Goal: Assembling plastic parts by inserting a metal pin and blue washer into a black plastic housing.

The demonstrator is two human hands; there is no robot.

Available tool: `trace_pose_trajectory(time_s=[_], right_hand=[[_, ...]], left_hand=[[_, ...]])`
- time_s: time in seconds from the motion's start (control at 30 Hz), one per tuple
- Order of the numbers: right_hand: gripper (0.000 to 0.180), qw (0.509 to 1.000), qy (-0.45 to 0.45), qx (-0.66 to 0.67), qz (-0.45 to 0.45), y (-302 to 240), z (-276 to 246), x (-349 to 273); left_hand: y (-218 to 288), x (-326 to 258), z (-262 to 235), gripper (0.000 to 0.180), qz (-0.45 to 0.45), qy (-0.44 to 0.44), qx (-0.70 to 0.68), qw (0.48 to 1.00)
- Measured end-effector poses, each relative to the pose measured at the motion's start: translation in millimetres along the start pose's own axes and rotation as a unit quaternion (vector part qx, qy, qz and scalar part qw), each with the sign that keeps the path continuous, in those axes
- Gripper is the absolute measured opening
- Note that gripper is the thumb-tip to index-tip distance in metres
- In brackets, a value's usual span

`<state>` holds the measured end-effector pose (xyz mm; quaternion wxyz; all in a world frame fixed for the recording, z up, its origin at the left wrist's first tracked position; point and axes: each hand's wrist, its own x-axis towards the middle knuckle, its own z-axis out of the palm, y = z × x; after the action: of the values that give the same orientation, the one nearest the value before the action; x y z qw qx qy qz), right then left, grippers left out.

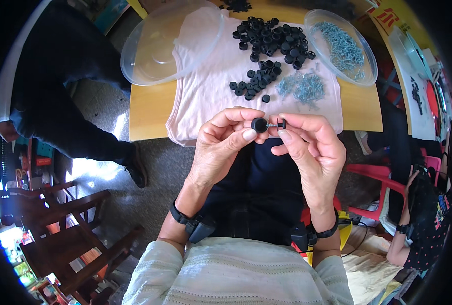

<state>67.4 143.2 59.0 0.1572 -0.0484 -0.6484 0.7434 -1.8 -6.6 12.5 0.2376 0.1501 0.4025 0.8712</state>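
Observation:
Just in front of the table's near edge, my left hand [222,140] pinches a round black plastic cap [259,125] between thumb and fingertips. My right hand [313,150] grips a small black knob [282,124] by its head. A silver screw [271,125] spans the gap between the two black parts; how deep it sits in either one I cannot tell. Beyond my hands, a loose black cap [266,98] lies on the pale pink cloth [205,96]. A pile of silver screws [303,87] and heaps of black caps [274,39] rest on the same cloth.
A clear plastic bowl holding screws [370,66] stands at the table's far right. A clear round lid or bowl [134,61] lies at left. One person in dark trousers [78,101] stands left; another person's arm [401,239] shows at right, near a pink stool [373,175].

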Motion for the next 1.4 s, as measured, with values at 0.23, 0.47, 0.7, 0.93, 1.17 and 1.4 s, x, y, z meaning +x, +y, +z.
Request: trace_pose_trajectory(time_s=[0.23, 0.47, 0.7, 0.93, 1.17, 1.4], right_hand=[[0.021, 0.996, -0.003, -0.081, -0.027, -2, 3, 2], [0.023, 0.975, -0.012, -0.203, -0.084, -6, 3, 3], [0.023, 0.952, -0.001, -0.271, -0.141, -7, 4, 7], [0.025, 0.963, 0.02, -0.233, -0.135, 8, 1, 4], [0.025, 0.955, 0.023, -0.251, -0.158, 12, 0, 3], [0.024, 0.958, 0.002, -0.246, -0.147, 12, -4, 0]], left_hand=[[-1, 2, -4, 0.029, -0.005, -0.022, -0.053, 0.998], [-1, 3, -6, 0.028, 0.013, -0.024, -0.011, 1.0], [-1, 6, -4, 0.027, 0.018, -0.025, 0.019, 0.999], [-1, 6, 0, 0.027, 0.025, -0.012, 0.092, 0.995], [-3, 5, 0, 0.025, 0.005, 0.003, 0.057, 0.998], [-5, 4, -4, 0.024, 0.032, -0.011, 0.109, 0.993]])
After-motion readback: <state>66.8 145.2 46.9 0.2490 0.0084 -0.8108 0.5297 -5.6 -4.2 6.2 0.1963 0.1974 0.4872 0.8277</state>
